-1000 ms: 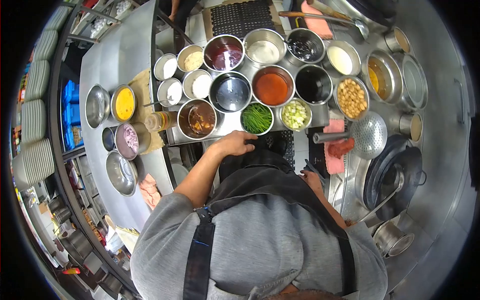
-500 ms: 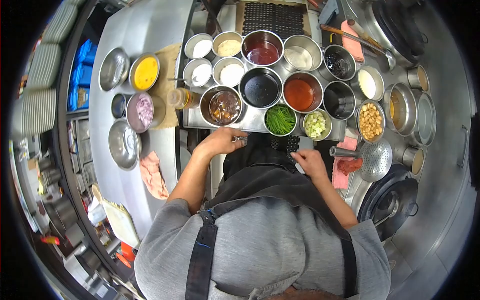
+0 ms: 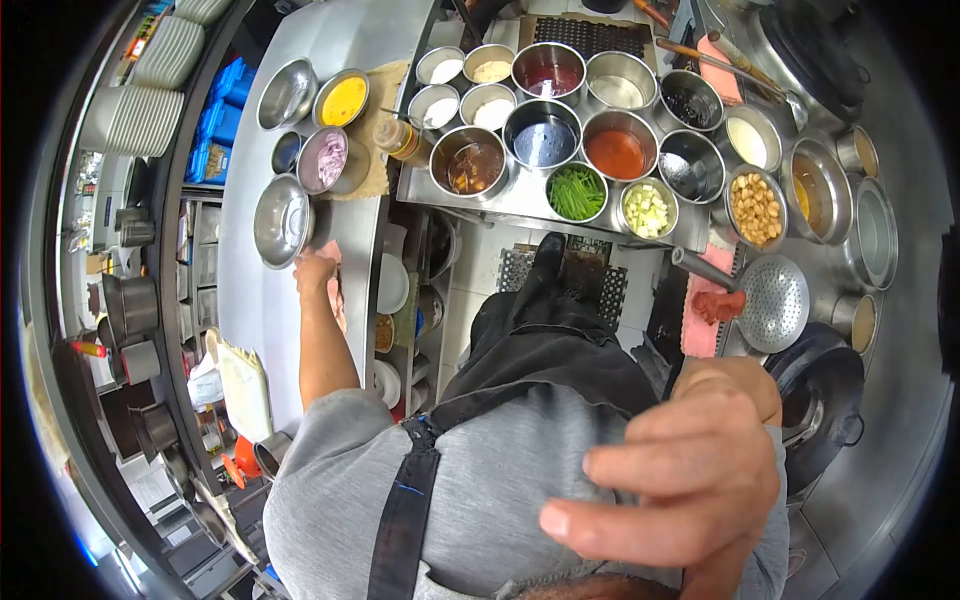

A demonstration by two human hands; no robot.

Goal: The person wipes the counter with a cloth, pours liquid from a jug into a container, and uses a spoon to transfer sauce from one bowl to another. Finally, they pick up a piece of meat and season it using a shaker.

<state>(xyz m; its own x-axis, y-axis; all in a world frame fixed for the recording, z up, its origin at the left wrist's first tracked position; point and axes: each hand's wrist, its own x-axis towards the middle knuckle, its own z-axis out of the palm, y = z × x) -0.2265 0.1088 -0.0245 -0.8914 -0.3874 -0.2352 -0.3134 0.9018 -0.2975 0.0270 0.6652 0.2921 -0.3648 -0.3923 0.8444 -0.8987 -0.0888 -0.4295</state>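
Observation:
My left hand (image 3: 315, 270) is over the counter at the left, fingertips right at the rim of a shallow steel bowl (image 3: 283, 222). Under and beside it lies a crumpled pink cloth (image 3: 337, 292), partly covered by my hand and forearm. I cannot tell whether its fingers grip the bowl or the cloth. Close to the camera, my right hand (image 3: 690, 470) is raised in front of my chest, fingers bent but apart, holding nothing. A perforated steel strainer (image 3: 773, 303) lies beyond it, beside a folded pink cloth (image 3: 700, 330).
Ahead, a steel table (image 3: 425, 190) carries several containers: dark sauce (image 3: 468, 168), red sauce (image 3: 618, 155), green herbs (image 3: 577, 193) and diced pale vegetable (image 3: 648, 212). Peanuts (image 3: 757, 208) stand right of them. Sliced onion (image 3: 325, 160) and yellow liquid (image 3: 342, 101) are on the left counter. A wok (image 3: 820, 400) sits lower right.
My left hand has moved from the middle table's edge to the bowl and cloth on the left. My right hand has risen toward the camera. The view has shifted.

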